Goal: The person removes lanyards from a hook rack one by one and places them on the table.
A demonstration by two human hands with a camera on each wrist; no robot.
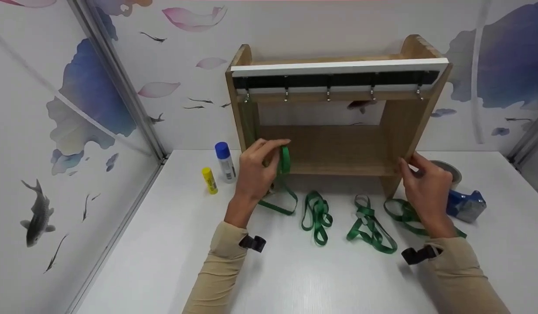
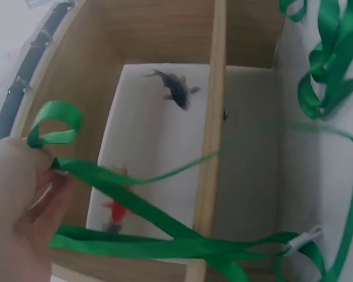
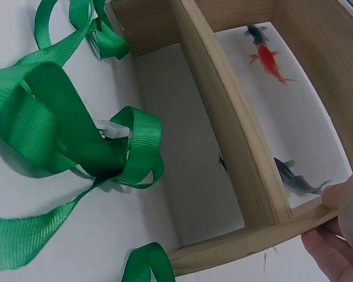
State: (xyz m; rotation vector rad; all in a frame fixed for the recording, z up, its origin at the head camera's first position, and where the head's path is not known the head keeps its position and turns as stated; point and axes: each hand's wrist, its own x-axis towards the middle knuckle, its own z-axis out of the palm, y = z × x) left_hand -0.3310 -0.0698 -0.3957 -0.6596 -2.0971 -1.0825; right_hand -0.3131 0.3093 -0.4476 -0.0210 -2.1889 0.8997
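Note:
My left hand [image 1: 256,172] pinches a green ribbon lanyard [image 1: 285,160] in front of the left side of a small wooden shelf [image 1: 321,149]. A loop stands up above the fingertips in the left wrist view, and more of the strap trails down; a white clip [image 2: 303,239] shows on green strap there. At the shelf's right side panel, my right hand [image 1: 430,187] grips the front edge between thumb and fingers. Green strap also hangs at the leftmost of several metal hooks [image 1: 328,93] under the shelf's white front strip.
Several bunched green lanyards [image 1: 318,216] lie on the white table before the shelf. A glue stick with a blue cap [image 1: 225,161] and a yellow one [image 1: 209,180] stand at left. At right are a blue tape dispenser [image 1: 466,206] and a grey tape roll [image 1: 451,171].

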